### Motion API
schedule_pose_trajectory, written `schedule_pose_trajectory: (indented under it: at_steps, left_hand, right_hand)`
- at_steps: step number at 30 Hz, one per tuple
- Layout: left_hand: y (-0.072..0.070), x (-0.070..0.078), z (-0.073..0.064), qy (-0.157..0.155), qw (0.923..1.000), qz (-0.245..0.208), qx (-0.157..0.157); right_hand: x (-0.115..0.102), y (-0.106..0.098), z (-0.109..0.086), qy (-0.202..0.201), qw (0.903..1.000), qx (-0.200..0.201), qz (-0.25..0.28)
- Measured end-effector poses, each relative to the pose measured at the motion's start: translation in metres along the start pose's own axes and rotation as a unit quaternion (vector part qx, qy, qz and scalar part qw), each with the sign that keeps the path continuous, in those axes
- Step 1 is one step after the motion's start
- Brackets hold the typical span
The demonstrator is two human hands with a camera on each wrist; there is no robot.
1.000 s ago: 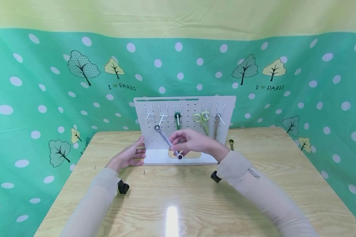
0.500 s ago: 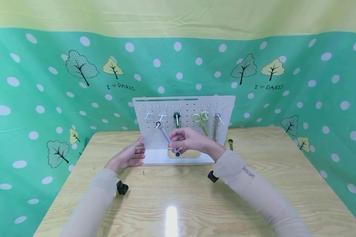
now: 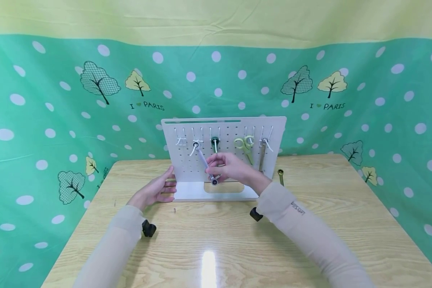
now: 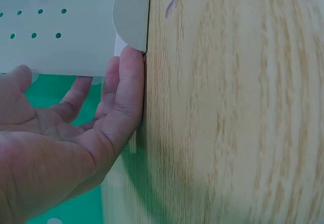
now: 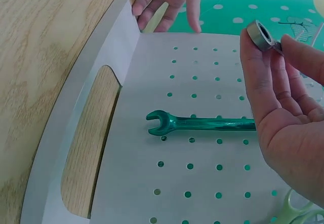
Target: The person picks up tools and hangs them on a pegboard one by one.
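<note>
My right hand (image 3: 234, 168) pinches a silver double-ring wrench (image 3: 203, 160) near its lower end. The wrench slants up to the left, its upper ring around the second hook (image 3: 193, 149) from the left on the white pegboard (image 3: 187, 168). In the right wrist view the lower ring shows between thumb and fingers. My left hand (image 3: 156, 190) touches the board's left edge; the left wrist view shows its fingertips (image 4: 132, 62) against the base's side. Beside the right hand hangs a green wrench (image 5: 202, 124), open end down, partly hidden by that hand in the head view.
Light green scissors (image 3: 247, 149) and a metallic tool (image 3: 262, 156) hang on the board's right hooks. The leftmost hook (image 3: 181, 141) holds nothing. An olive-gold wrench (image 3: 281, 176) is right of the board on the wooden table (image 3: 209, 228). A polka-dot curtain (image 3: 216, 76) stands behind.
My right hand has moved the silver wrench up and towards the board, bringing its upper ring from in front of the hook onto it. The left hand stays at the board's edge.
</note>
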State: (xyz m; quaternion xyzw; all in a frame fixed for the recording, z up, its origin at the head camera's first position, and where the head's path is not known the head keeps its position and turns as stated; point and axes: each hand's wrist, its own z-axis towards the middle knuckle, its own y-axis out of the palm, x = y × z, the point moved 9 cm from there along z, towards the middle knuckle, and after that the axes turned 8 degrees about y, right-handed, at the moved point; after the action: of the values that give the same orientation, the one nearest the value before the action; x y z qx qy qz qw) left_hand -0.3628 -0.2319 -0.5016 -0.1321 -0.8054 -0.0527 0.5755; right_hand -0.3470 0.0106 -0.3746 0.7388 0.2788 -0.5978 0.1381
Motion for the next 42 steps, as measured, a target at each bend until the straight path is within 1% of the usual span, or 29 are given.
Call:
schedule_pose_trajectory:
  at_steps: [3, 7, 12, 15, 17, 22, 24, 30, 37, 42]
  left_hand:
    - [0.001, 0.0, 0.0, -0.001, 1.0, 0.001, -0.003]
    - [0.0, 0.001, 0.0, -0.004, 1.0, -0.001, 0.002]
    - [0.001, 0.0, 0.0, -0.006, 1.0, -0.002, 0.002]
    - [0.001, 0.0, 0.0, -0.005, 1.0, 0.0, 0.0]
    - [0.0, 0.0, 0.0, -0.009, 0.9999, -0.006, 0.006]
    - [0.0, 0.0, 0.0, -0.014, 0.9998, -0.01, 0.009]
    - [0.001, 0.0, -0.001, -0.011, 0.9999, -0.008, 0.007]
    - [0.001, 0.001, -0.002, -0.008, 0.9999, -0.006, 0.004]
    - [0.001, 0.0, -0.002, -0.005, 0.9999, -0.013, -0.001]
    - [-0.001, 0.0, -0.002, -0.005, 0.9998, -0.016, -0.004]
  right_hand:
    - [0.0, -0.002, 0.002, -0.002, 1.0, 0.006, 0.002]
    - [0.001, -0.003, 0.005, -0.002, 0.9997, 0.017, 0.017]
    - [0.004, -0.006, 0.011, 0.007, 0.9984, 0.043, 0.036]
    - [0.008, -0.008, 0.016, 0.013, 0.9973, 0.064, 0.034]
    - [0.011, -0.008, 0.02, 0.015, 0.9965, 0.076, 0.032]
    - [0.016, -0.007, 0.027, 0.021, 0.9945, 0.101, 0.022]
    - [0.018, -0.006, 0.029, 0.021, 0.9941, 0.103, 0.026]
    - [0.021, -0.002, 0.034, 0.014, 0.9946, 0.094, 0.042]
    - [0.027, -0.002, 0.035, 0.019, 0.9947, 0.095, 0.033]
    - [0.029, 0.0, 0.032, 0.019, 0.996, 0.084, 0.023]
